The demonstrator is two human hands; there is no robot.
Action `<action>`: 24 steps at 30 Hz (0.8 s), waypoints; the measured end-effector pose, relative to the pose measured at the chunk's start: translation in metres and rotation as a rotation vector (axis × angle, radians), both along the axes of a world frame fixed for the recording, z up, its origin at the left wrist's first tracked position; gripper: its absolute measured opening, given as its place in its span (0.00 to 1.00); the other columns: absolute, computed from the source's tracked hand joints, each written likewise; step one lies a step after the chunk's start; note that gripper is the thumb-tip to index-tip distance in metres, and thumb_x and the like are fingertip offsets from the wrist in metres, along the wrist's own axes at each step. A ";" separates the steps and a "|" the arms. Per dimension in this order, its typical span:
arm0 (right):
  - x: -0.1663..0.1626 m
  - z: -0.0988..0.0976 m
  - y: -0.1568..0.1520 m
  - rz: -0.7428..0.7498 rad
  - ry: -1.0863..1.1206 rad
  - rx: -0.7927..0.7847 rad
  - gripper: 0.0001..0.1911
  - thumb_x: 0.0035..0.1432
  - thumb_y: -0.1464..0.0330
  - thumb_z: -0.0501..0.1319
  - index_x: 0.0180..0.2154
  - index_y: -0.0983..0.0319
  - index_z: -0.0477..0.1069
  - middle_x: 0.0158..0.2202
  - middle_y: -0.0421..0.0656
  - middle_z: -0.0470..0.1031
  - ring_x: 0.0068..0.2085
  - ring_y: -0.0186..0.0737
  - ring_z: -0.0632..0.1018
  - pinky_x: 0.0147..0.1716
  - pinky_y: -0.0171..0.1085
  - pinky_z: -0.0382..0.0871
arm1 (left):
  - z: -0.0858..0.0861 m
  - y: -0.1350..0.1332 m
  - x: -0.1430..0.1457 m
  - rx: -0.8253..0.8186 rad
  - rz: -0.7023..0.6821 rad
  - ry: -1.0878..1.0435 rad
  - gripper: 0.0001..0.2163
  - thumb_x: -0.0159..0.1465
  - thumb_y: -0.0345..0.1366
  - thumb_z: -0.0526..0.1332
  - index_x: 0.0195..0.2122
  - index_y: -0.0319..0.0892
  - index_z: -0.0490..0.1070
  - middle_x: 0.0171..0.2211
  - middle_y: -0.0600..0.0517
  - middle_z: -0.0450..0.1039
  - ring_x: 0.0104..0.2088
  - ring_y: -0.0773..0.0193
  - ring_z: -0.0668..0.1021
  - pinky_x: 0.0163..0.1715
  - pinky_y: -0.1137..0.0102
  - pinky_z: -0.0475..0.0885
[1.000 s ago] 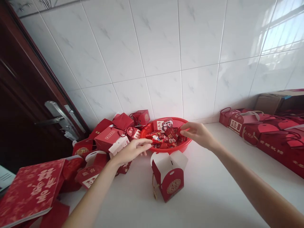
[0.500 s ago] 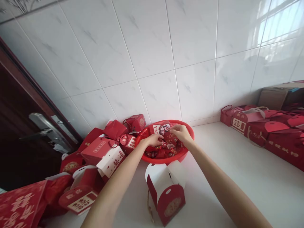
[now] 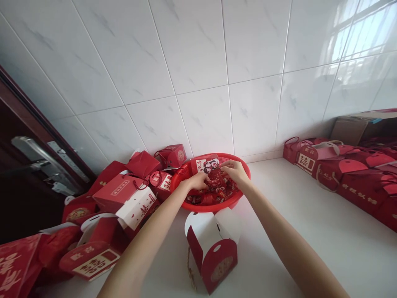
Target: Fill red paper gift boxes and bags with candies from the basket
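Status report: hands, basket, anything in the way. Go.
Left hand and right hand in basket, among red packets; grip unclear. Open box on near side, not blocking reach.

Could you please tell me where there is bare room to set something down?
The widest bare patch of white counter lies between the right arm and the row of gift boxes. Narrower strips flank the open gift box. Crowded: the piled gift boxes leftward, and the red plastic basket beneath left hand and right hand.
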State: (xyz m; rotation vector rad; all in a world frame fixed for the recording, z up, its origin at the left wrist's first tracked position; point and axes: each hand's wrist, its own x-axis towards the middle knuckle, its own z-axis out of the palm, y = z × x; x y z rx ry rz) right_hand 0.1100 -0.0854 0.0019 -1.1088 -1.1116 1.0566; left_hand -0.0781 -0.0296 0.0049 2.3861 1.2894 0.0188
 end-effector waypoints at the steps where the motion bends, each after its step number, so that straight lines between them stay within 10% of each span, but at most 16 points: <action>1: 0.000 0.001 -0.001 -0.003 -0.001 -0.006 0.04 0.45 0.76 0.65 0.25 0.62 0.73 0.24 0.40 0.76 0.26 0.35 0.76 0.26 0.33 0.70 | -0.001 0.000 0.000 -0.004 -0.001 -0.010 0.07 0.50 0.27 0.60 0.26 0.41 0.79 0.23 0.55 0.75 0.26 0.64 0.74 0.26 0.72 0.65; 7: 0.001 0.005 -0.004 -0.033 -0.009 -0.030 0.05 0.45 0.76 0.65 0.27 0.62 0.73 0.26 0.40 0.76 0.27 0.35 0.76 0.26 0.33 0.70 | -0.010 0.006 -0.001 0.120 -0.051 -0.001 0.20 0.51 0.23 0.57 0.42 0.45 0.81 0.41 0.51 0.80 0.41 0.58 0.80 0.41 0.70 0.73; 14: 0.000 0.004 -0.004 -0.043 -0.030 -0.043 0.05 0.47 0.75 0.63 0.29 0.62 0.72 0.26 0.40 0.76 0.29 0.35 0.76 0.28 0.33 0.71 | -0.012 0.000 0.009 0.299 -0.092 0.191 0.34 0.58 0.26 0.59 0.66 0.51 0.61 0.67 0.42 0.58 0.56 0.45 0.75 0.53 0.56 0.73; 18: 0.000 0.003 -0.002 -0.053 0.005 -0.040 0.06 0.45 0.75 0.63 0.30 0.62 0.72 0.27 0.40 0.76 0.29 0.36 0.77 0.28 0.33 0.72 | -0.011 -0.003 0.016 0.322 -0.208 0.255 0.33 0.57 0.24 0.59 0.63 0.57 0.64 0.72 0.51 0.46 0.64 0.46 0.67 0.56 0.58 0.71; 24: 0.001 0.005 -0.001 -0.134 0.093 -0.036 0.08 0.45 0.75 0.62 0.31 0.61 0.71 0.28 0.39 0.76 0.28 0.34 0.76 0.28 0.33 0.72 | -0.006 -0.001 0.012 0.332 -0.165 0.060 0.11 0.54 0.23 0.59 0.34 0.41 0.77 0.66 0.46 0.61 0.58 0.51 0.74 0.55 0.62 0.72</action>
